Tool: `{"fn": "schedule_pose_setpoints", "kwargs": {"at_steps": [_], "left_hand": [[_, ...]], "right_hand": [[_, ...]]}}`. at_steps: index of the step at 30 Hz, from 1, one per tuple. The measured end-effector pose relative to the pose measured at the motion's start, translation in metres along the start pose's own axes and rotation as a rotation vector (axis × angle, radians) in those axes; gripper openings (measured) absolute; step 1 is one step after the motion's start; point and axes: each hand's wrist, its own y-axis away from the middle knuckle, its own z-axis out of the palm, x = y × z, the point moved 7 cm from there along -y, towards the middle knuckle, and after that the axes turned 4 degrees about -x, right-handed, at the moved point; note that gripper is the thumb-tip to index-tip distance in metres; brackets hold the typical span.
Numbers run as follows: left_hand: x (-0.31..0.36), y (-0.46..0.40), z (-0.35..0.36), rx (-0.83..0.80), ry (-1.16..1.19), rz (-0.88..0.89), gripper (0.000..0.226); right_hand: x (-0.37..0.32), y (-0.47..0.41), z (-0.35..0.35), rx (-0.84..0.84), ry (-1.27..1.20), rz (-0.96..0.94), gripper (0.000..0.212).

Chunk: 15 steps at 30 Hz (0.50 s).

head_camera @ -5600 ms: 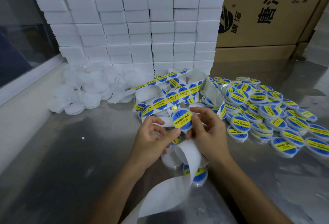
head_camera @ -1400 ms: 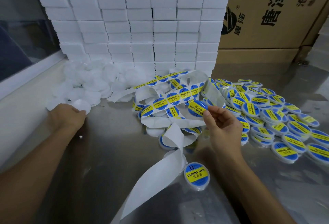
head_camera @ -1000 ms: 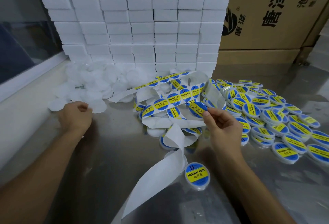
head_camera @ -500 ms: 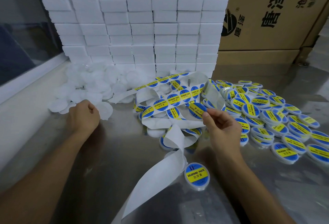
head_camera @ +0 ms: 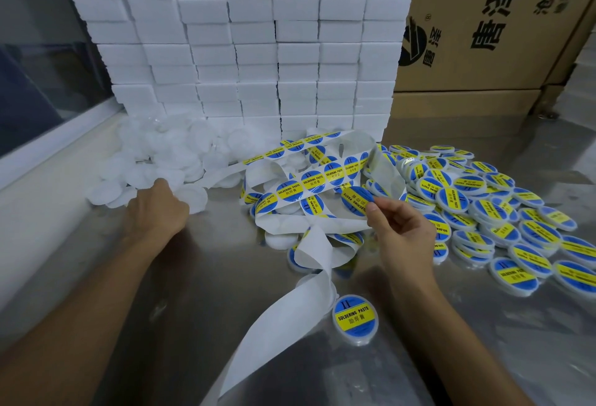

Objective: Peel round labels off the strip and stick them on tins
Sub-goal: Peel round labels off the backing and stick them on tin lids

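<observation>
A steel bench (head_camera: 180, 315) carries a heap of plain white tins (head_camera: 167, 160) at the left and labelled tins (head_camera: 503, 221) at the right. Between them sprawls the label strip (head_camera: 309, 186); one labelled tin (head_camera: 354, 314) sits apart in front, with white boxes (head_camera: 258, 50) and cardboard cartons (head_camera: 483, 34) stacked behind.

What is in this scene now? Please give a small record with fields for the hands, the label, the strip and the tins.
left hand: grips a plain tin at the white pile
right hand: pinches a peeled label
strip: looped on the table, several labels left on it; bare tail runs toward the camera
plain tins: heaped at left
labelled tins: heaped at right
single labelled tin: near the bare tail
background: white boxes, carton
</observation>
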Motion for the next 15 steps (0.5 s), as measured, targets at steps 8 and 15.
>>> {"fn": "schedule_pose_setpoints", "kwargs": {"at_steps": [8, 15], "left_hand": [[0.016, 0.008, -0.014, 0.112, 0.177, 0.093, 0.010], [0.066, 0.041, -0.037, 0.274, 0.514, 0.294, 0.010]], "right_hand": [[0.000, 0.001, -0.001, -0.003, 0.011, -0.004, 0.023], [-0.006, 0.004, 0.002, -0.006, 0.003, -0.002, 0.018]]}}
